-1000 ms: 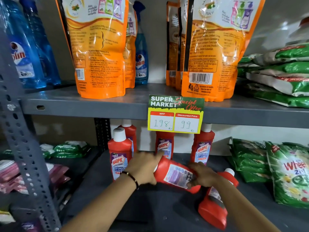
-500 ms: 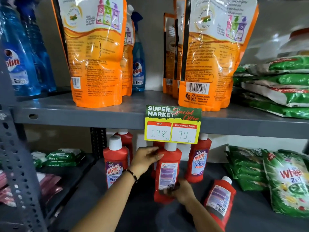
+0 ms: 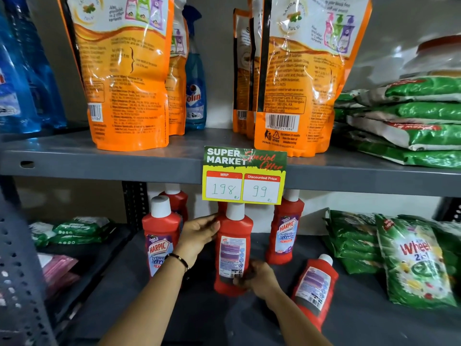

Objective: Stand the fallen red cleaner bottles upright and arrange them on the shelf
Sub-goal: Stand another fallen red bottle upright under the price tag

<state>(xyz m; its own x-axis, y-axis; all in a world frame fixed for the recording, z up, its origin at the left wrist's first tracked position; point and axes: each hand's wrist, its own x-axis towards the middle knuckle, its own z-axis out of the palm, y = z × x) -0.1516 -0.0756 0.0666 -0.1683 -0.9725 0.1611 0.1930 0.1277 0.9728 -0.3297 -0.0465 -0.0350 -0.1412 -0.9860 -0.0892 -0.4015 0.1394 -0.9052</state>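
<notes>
A red cleaner bottle (image 3: 232, 248) with a white cap stands upright on the lower grey shelf (image 3: 189, 318), its back label facing me. My left hand (image 3: 198, 236) grips its upper left side. My right hand (image 3: 258, 277) holds its base from the right. Another red bottle (image 3: 315, 285) lies fallen to the right, cap pointing away. Upright red bottles stand at the left (image 3: 161, 236), back left (image 3: 175, 199) and back right (image 3: 285, 229). One more is mostly hidden behind the held bottle.
A price tag (image 3: 244, 174) hangs from the upper shelf edge just above the bottles. Green detergent packs (image 3: 411, 260) fill the shelf's right side. Orange refill pouches (image 3: 127, 71) and blue spray bottles (image 3: 195, 78) stand on the upper shelf. A grey upright post (image 3: 22, 270) is at left.
The bottle that lay tilted between my hands a second ago now stands upright. My right hand slid down to its base and my left hand moved to its shoulder.
</notes>
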